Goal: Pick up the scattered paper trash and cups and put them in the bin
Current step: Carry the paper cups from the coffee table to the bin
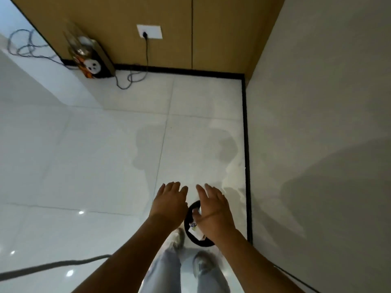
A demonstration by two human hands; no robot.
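A round black bin stands on the white tiled floor near the right wall, mostly hidden under my hands. White paper trash shows inside it. My left hand hovers over the bin's left side with fingers straight and holds nothing. Above the bin's right side, my right hand is spread flat and empty, its thumb pointing toward the paper.
A bag of items with a panda figure leans against the brown back wall, beside a wall socket with a black cable. My feet stand just before the bin. A grey cable crosses the floor at lower left.
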